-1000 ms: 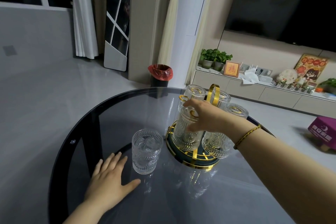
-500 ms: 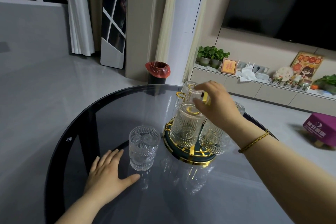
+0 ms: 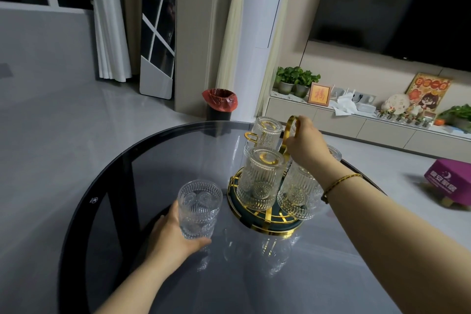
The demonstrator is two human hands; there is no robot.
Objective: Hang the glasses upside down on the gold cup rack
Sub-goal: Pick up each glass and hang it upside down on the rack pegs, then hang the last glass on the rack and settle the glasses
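- Left hand (image 3: 175, 236) is wrapping around the base of an upright glass (image 3: 199, 209); the thumb is lying across the front of the glass near its foot, the fingers are curling behind it. The grip looks closed on the glass.
- That glass is standing mouth up on the round glass table (image 3: 158, 153), just left of the rack and apart from it.
- Gold cup rack (image 3: 267, 219) is sitting on the table to the right of centre, on a dark round base with a gold rim and gold crossbars.
- Right hand (image 3: 304, 143) is reaching over the rack and closing around the gold loop handle (image 3: 289, 130) at its top; the fingers are wrapping the loop's right side.
- A gold bracelet (image 3: 340, 182) is showing on the right wrist.
- Near hung glass (image 3: 262, 181) is hanging upside down at the rack's front, mouth just above the base.
- Far hung glass (image 3: 266, 134) is hanging upside down behind it, with a bare gold peg (image 3: 251, 136) sticking out at its left.
- Right-front hung glass (image 3: 297, 194) is tilting outward, mouth down, under the right forearm.
- Another inverted glass (image 3: 334, 154) is peeking out behind the right wrist; most of it is hidden.
- A bin with a red liner (image 3: 220, 103) is standing on the floor beyond the table.
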